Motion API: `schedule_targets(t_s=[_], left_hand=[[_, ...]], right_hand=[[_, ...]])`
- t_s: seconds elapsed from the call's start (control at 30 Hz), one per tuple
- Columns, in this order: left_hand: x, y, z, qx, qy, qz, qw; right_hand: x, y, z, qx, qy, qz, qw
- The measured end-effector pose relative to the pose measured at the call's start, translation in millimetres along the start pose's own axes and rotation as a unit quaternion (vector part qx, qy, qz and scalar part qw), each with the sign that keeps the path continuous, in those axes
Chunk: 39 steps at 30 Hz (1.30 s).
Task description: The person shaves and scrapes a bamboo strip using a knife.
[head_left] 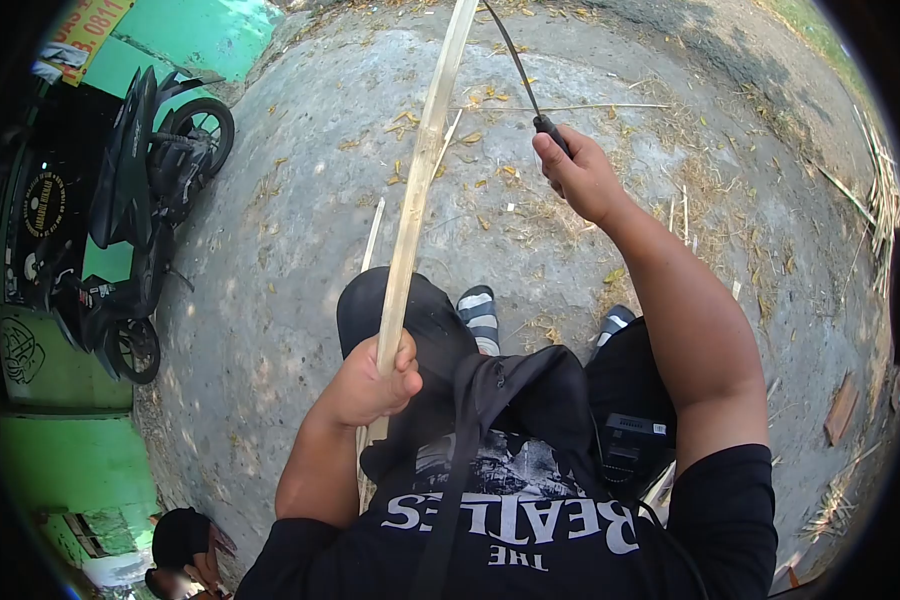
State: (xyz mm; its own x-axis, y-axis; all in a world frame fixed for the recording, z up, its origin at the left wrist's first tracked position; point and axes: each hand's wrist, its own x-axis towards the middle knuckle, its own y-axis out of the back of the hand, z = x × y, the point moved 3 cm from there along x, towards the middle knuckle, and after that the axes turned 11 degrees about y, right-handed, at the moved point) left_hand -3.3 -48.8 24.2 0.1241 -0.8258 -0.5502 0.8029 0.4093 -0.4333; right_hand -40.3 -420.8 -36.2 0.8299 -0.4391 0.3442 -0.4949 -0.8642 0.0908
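I'm watching left hand clenched round wooden strip, right hand gripping knife; knife glancing off strip could be cutting left hand.

One head-worn camera looks forward and steeply down through a wide round view, close above the black shirt, with ground spreading farther off.
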Motion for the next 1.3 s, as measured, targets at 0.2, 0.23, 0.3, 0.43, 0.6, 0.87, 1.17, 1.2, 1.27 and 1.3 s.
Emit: schedule_targets(t_s=[0.2,0.23,0.3,0.43,0.6,0.87,1.17,1.2,1.27,1.3], left_hand=[[19,-7,9,0.101,-0.018,0.08,0.992],[24,-10,11,0.118,-0.03,0.092,0.988],[43,-15,13,0.145,-0.056,0.102,0.983],[95,-29,23,0.188,-0.098,0.135,0.968],[143,-46,30,0.172,-0.228,0.124,0.95],[152,-52,32,0.391,-0.24,0.236,0.857],[28,9,130,0.603,-0.381,0.458,0.531],[17,12,144,0.61,-0.374,0.478,0.51],[-3,24,167,0.64,-0.368,0.503,0.448],[-13,30,175,0.654,-0.364,0.515,0.417]], right_hand=[[-1,-17,-13,0.149,-0.07,0.002,0.986],[-2,-21,-25,0.166,-0.076,0.005,0.983],[-4,-31,-42,0.185,-0.067,-0.004,0.981],[-11,-47,-53,0.245,-0.035,-0.02,0.969],[-17,-52,-70,0.31,-0.019,0.016,0.95],[-9,-29,-75,0.196,-0.031,-0.043,0.979],[-4,-11,-54,-0.077,0.008,-0.072,0.994],[-3,-11,-51,-0.088,0.006,-0.072,0.993],[-1,-11,-42,-0.072,-0.007,-0.09,0.993],[-2,-11,-36,-0.064,-0.016,-0.1,0.993]])
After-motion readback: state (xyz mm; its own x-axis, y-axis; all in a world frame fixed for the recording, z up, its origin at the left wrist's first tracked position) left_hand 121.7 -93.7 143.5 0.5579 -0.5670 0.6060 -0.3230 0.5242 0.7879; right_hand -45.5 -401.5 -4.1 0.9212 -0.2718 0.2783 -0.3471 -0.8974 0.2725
